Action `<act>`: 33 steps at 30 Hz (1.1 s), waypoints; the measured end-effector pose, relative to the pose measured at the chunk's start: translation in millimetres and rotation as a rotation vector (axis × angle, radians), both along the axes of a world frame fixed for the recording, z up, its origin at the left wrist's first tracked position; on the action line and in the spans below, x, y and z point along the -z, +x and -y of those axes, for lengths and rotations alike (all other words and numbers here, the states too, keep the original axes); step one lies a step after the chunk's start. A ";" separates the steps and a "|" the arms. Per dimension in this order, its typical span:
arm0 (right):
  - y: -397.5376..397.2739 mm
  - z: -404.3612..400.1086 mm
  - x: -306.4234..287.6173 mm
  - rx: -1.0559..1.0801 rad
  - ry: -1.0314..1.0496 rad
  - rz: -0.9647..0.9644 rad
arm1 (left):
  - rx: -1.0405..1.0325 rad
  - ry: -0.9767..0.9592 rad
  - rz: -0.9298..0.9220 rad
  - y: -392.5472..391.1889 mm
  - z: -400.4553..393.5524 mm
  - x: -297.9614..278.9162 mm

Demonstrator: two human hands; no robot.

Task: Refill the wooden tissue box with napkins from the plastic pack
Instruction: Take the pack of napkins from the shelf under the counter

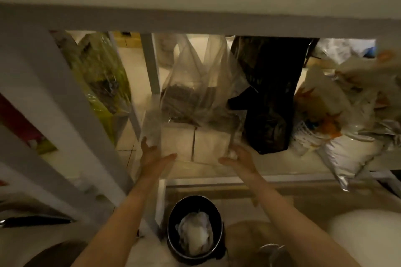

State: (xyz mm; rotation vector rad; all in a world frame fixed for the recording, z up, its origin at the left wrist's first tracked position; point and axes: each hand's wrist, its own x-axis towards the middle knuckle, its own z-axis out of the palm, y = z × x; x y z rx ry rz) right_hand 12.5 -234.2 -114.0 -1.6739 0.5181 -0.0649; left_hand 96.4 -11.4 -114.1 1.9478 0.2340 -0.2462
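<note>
A clear plastic pack of white napkins, two stacks side by side, sits on a low shelf under a grey frame. My left hand grips its left side and my right hand grips its right side, thumbs across the front. The wooden tissue box does not appear in this view. The frame is slightly blurred.
A see-through bag holding dark material lies on the pack's back. A black bag stands at its right, white and orange sacks farther right, a yellow-green bag left. A black bin with crumpled paper stands below. Grey shelf posts cross the left.
</note>
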 end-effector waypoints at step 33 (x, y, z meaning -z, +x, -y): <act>-207.7 24.7 -378.8 -0.249 -0.248 -0.010 | 0.706 -0.215 0.269 -186.4 -60.2 -368.5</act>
